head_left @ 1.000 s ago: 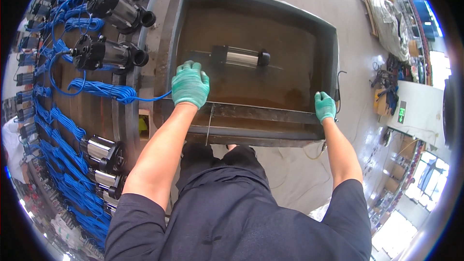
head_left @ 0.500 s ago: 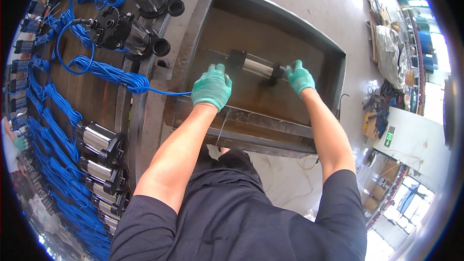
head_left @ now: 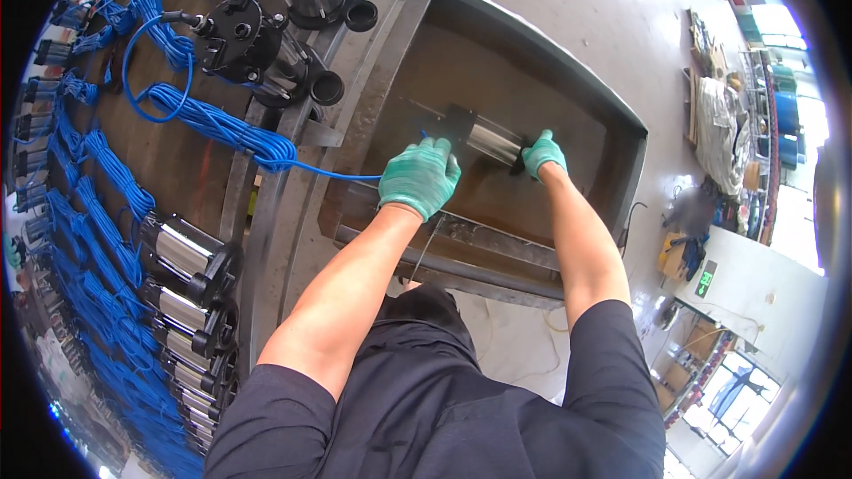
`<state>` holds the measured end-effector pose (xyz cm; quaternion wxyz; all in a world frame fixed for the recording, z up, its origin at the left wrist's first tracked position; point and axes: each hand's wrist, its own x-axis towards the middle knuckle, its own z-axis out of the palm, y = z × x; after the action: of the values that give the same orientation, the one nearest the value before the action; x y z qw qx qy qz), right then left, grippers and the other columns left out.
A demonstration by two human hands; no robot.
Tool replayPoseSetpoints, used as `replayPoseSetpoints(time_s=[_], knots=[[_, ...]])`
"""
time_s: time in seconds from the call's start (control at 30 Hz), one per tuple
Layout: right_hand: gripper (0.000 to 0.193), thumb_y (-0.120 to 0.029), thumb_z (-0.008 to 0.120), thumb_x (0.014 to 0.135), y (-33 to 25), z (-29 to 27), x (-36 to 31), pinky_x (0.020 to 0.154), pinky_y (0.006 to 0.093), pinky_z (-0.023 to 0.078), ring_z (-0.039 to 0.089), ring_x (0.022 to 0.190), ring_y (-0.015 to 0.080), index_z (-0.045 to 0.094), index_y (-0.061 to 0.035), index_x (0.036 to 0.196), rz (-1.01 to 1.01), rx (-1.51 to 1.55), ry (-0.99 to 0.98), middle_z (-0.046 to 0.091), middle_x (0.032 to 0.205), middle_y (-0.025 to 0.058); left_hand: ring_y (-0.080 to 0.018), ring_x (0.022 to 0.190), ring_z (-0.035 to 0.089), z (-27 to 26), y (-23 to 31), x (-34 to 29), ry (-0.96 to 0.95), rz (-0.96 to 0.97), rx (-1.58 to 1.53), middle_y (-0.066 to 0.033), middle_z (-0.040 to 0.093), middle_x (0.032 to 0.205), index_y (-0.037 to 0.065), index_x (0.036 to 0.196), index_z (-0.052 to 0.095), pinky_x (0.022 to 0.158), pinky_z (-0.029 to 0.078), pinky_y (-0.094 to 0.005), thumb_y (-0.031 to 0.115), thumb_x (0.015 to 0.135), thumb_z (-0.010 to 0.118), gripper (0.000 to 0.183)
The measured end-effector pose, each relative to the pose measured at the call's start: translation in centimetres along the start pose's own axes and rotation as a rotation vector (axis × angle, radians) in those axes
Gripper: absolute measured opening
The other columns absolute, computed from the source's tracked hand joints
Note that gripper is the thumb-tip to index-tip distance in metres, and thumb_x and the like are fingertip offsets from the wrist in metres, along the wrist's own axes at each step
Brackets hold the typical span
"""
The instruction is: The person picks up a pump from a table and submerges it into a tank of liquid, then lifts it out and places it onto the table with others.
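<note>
A pump (head_left: 495, 144) with a shiny metal barrel and black ends lies in brownish water inside a metal tank (head_left: 593, 82). My right hand (head_left: 544, 156), in a green glove, is closed around the pump's right black end, one digit pointing up. Close to the pump's other end is my left hand (head_left: 420, 177), also gloved in green, its fingers curled over the blue cable (head_left: 342, 176). That cable runs in from a coiled blue bundle (head_left: 226, 130) on the left, and a short bit shows past my fingertips. Murky water blurs the pump's lower parts.
Left of the tank, a bench frame (head_left: 258, 235) carries several more pumps (head_left: 182, 247) and blue cable coils (head_left: 115, 179). An upright pump (head_left: 257, 51) stands near the tank's far left corner. Shelving and a pale sheet-covered pile (head_left: 717, 135) are at the right.
The view has shifted, with tank and bench at a different angle. My right hand is nearer the pump's barrel and covers more of its black end. The pump's black parts look dimmer under the water.
</note>
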<state>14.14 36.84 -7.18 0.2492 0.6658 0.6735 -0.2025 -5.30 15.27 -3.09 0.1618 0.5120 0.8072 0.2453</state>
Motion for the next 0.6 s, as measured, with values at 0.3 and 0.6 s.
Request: replayPoseSetpoints(time_s=[0.3,0.6], knots=[[0.039,-0.019,0.065,0.087,3.8,-7.4,-12.0,0.092,0.0492,0.053,0.067,0.106,0.0414,0.060,-0.0124,0.125,-0.409,-0.095,0.254,0.071,0.112,0.0196,-0.0244,0.065,0.067,-4.2,-3.4,-1.2,0.383,-0.040,-0.646,-0.0105,0.070,0.077,0.006,0.094,0.067,0.063,0.053,-0.0386,0.021,0.097,0.064,0.015],[0.011,-0.002,0.061,0.084,11.9,-11.3,-23.7,0.070,0.0407,0.053,0.067,0.072,0.0340,0.065,-0.0030,0.094,-0.633,0.409,0.243,0.069,0.081,0.0194,-0.0042,0.052,0.049,-23.0,-6.3,-9.1,0.194,-0.288,-1.048,-0.0034,0.069,0.084,0.006,0.109,0.067,0.046,0.034,-0.0203,0.030,0.103,0.058,0.026]])
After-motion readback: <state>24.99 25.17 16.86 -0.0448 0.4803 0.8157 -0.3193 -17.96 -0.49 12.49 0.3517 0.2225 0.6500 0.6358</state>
